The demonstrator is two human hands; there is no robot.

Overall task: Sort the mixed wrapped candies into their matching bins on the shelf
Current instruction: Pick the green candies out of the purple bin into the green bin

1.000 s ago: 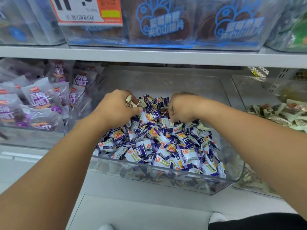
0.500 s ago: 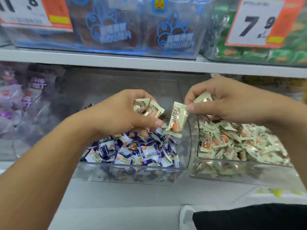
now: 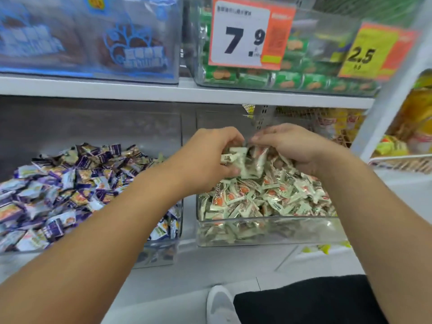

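Both hands have shifted right, over the clear bin [image 3: 268,232] of pale green candies [image 3: 275,195]; my left hand [image 3: 210,157] grips several green candies above the heap; my right hand [image 3: 294,146] pinches more just beside it; purple candies [image 3: 70,188] lie left.
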